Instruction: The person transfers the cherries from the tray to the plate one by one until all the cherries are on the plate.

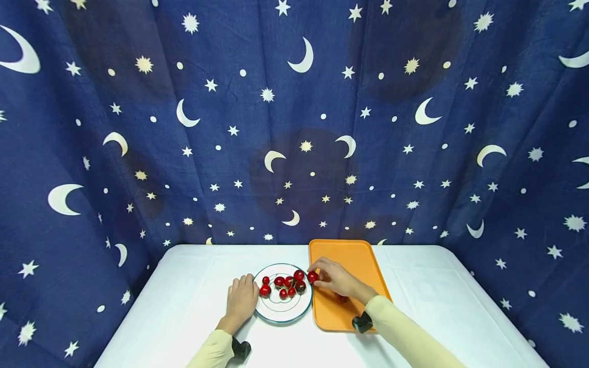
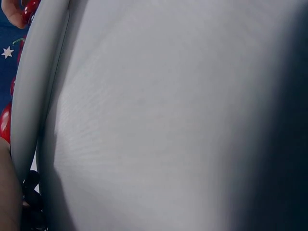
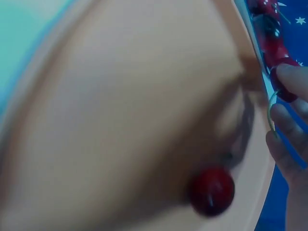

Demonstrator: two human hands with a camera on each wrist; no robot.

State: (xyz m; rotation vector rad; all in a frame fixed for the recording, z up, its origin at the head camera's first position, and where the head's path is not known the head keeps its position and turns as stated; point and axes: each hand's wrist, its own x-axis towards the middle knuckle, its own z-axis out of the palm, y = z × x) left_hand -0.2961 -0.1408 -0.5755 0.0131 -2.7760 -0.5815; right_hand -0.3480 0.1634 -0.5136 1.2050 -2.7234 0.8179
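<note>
My right hand (image 1: 338, 278) pinches a cherry (image 1: 313, 277) between thumb and fingertips, over the plate's right rim where it meets the orange tray. In the right wrist view, a thin green stem (image 3: 270, 113) hangs from that cherry beside the fingers. Several red cherries (image 1: 279, 281) lie on the white plate (image 1: 280, 316), which has a dark blue-green rim. On the plate's left edge rests my left hand (image 1: 242, 298), its fingers pointing forward; its underside is hidden. Another cherry (image 3: 211, 191) sits on the orange tray (image 1: 347, 250), partly hidden below the right hand in the head view.
A white-covered table (image 1: 179, 301) carries the plate and, to its right, the tray. Behind and at both sides hangs a dark blue curtain (image 1: 248, 153) with moons and stars. Black wrist devices (image 1: 362, 323) are worn on both arms.
</note>
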